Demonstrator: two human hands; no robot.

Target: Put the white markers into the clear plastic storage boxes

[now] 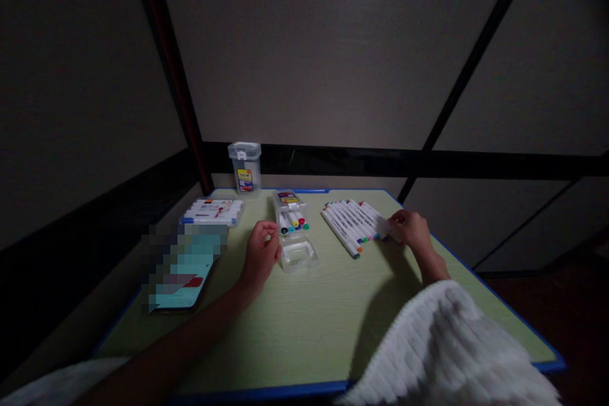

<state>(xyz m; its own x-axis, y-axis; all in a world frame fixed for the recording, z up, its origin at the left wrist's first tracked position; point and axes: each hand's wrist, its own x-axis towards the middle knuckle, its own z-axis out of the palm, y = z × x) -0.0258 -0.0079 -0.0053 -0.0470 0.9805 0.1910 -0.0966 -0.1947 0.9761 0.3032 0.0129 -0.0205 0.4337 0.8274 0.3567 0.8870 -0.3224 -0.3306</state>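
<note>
From the head camera, two bare hands are working over a pale green table with blue edging (295, 342).
The right hand (410, 228) is bending its fingers over the right end of a slanting row of slim white markers with coloured tips (352, 223), which is lying on the table's right half; whether it is pinching one, I cannot tell. The left hand (259, 257) is hovering or resting, fingers curled loosely inward, just beside a clear plastic box (291, 204) lying with its open end nearer the person and its clear lid (299, 254) folded out; contact is unclear. Coloured marker ends are showing inside. Behind, a tall translucent lidded box (247, 168) is standing upright; at left, a flat clear case of white markers (212, 210) is lying beyond a partly blurred turquoise flat object (183, 285).
</note>
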